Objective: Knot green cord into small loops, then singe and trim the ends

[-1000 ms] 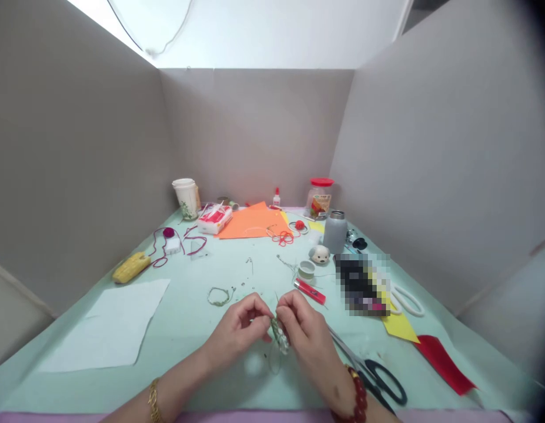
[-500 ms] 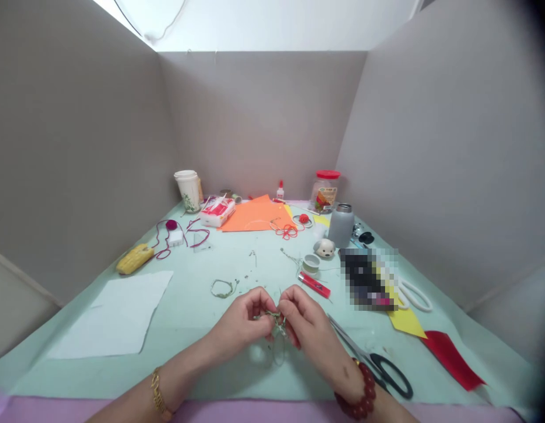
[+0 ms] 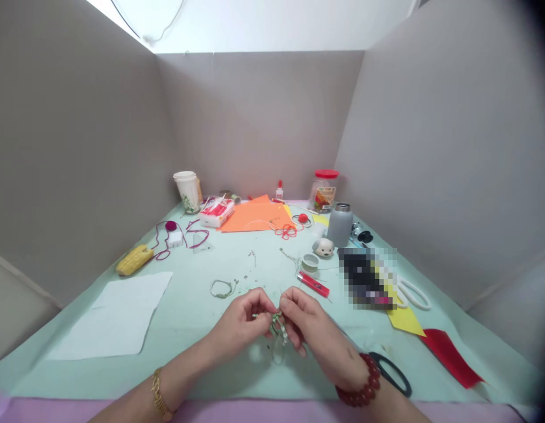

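Note:
Both my hands meet at the front centre of the table, pinching a small green beaded strand (image 3: 277,326) between the fingertips. My left hand (image 3: 244,321) holds its left side, and my right hand (image 3: 308,324) grips it from the right. A thin loop of wire (image 3: 278,354) hangs below. Close to my right wrist lie black-handled scissors (image 3: 390,373), their blades hidden by my forearm. A finished-looking green ring of the same strand (image 3: 222,288) rests ahead of my left hand. A red utility knife (image 3: 313,284) and a small tape roll (image 3: 310,263) lie ahead of my right hand.
A white paper sheet (image 3: 113,314) lies left, with a corn-shaped object (image 3: 134,259) beyond it. Orange paper (image 3: 257,216), a jar (image 3: 324,192), a flask (image 3: 340,225) and a pixelated item (image 3: 367,279) stand further back. Grey walls enclose three sides.
My right hand has shifted slightly right and now covers the scissor blades. The green strand has turned a little between my fingers. The view has barely moved since the last frame.

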Tool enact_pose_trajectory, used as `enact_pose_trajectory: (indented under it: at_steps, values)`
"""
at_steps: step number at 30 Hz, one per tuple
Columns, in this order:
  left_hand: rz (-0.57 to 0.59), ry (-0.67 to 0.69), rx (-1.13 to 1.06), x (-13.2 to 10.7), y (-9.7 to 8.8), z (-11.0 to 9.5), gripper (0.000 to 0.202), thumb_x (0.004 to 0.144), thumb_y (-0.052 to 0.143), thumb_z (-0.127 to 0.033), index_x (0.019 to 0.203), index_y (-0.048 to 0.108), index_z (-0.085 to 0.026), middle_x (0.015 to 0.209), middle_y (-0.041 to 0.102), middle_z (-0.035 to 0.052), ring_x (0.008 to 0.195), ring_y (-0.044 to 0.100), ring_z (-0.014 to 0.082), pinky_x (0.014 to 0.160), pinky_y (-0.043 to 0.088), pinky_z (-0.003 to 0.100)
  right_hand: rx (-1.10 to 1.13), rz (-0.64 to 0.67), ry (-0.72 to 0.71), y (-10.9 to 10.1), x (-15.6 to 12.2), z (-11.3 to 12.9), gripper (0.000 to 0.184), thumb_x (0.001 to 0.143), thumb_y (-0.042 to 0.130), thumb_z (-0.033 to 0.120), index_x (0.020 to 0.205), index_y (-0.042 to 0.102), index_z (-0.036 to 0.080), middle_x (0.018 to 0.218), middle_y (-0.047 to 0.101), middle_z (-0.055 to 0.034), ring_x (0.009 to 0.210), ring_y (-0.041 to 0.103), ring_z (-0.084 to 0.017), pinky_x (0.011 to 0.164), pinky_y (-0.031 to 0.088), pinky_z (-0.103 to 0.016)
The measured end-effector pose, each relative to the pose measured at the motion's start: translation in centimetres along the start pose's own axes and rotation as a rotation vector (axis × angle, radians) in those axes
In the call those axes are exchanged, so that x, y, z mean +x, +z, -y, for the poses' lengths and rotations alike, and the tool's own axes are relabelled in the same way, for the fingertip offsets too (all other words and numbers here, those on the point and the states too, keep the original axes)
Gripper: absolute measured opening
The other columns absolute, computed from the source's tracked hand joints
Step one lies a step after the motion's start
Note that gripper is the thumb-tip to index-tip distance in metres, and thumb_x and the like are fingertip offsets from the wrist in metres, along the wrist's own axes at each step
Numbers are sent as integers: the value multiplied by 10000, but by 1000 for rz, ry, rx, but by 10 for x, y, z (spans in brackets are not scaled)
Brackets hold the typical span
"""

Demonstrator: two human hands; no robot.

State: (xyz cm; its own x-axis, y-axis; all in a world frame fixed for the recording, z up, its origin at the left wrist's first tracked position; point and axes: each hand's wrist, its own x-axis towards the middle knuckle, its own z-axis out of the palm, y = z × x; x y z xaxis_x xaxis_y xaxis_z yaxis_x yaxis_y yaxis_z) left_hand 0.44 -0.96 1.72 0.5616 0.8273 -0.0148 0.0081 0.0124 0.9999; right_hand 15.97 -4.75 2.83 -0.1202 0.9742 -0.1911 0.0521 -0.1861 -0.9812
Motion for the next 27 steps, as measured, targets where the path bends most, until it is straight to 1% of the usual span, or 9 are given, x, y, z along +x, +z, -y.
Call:
enact_pose_trajectory:
  at_steps: [4,7,10,12,15,20,22,25,27]
  values:
    - [-22,2,61,1,0,5,63,701,519,-117,746,521,-161,664,533,-32,584,546,97,583,456,220,23,39,13,-1,-1,4,197,863,452,332,710,408,217,450,353,98,381,268,-66,358,216,-183]
    - [-24,17,81,1,0,8,80,716,504,-121,773,540,-163,644,505,-41,585,534,100,594,464,228,23,53,-12,-1,-1,5,203,861,466,335,715,395,213,482,316,104,402,230,-57,374,190,-182]
    - [-14,30,116,0,-2,10,89,756,483,-146,790,563,-162,639,489,-37,606,523,108,623,471,241,-32,22,-63,-2,-1,3,210,859,478,334,711,402,206,494,294,104,420,232,-55,395,187,-189]
    - [3,46,165,-1,-2,10,97,777,474,-158,787,571,-161,651,505,-25,634,533,117,640,461,240,-58,-4,-98,-3,0,1,215,861,480,335,707,404,205,506,289,100,428,248,-57,408,198,-194]
    - [25,79,207,-4,-3,6,108,794,468,-170,798,576,-164,687,526,-10,671,549,131,649,447,239,-37,-41,-152,-2,2,-1,238,865,476,355,698,393,207,526,287,96,433,253,-59,419,211,-204]
    - [18,69,147,-5,-1,0,75,752,492,-157,738,565,-163,647,519,-17,633,540,128,635,454,241,-19,-55,-189,2,1,2,250,859,488,367,690,391,211,526,285,96,434,238,-64,423,214,-212]
    - [20,39,69,-4,0,-2,73,760,501,-191,729,560,-161,623,480,-29,609,527,124,629,473,251,-56,-48,-190,2,-1,5,243,863,485,359,691,400,210,516,289,95,434,250,-67,423,212,-215]
    - [32,19,-37,-4,3,-3,227,819,508,-336,694,545,-150,636,450,-21,615,508,128,603,494,268,-114,-31,-192,2,-4,6,222,871,474,324,694,416,204,517,311,89,449,277,-71,433,219,-216]
    - [20,12,-38,-4,3,-1,292,811,549,-390,654,525,-145,636,453,-18,591,496,119,557,480,251,-134,-29,-200,1,-4,4,209,874,470,301,695,426,201,525,326,84,462,289,-72,444,226,-215]
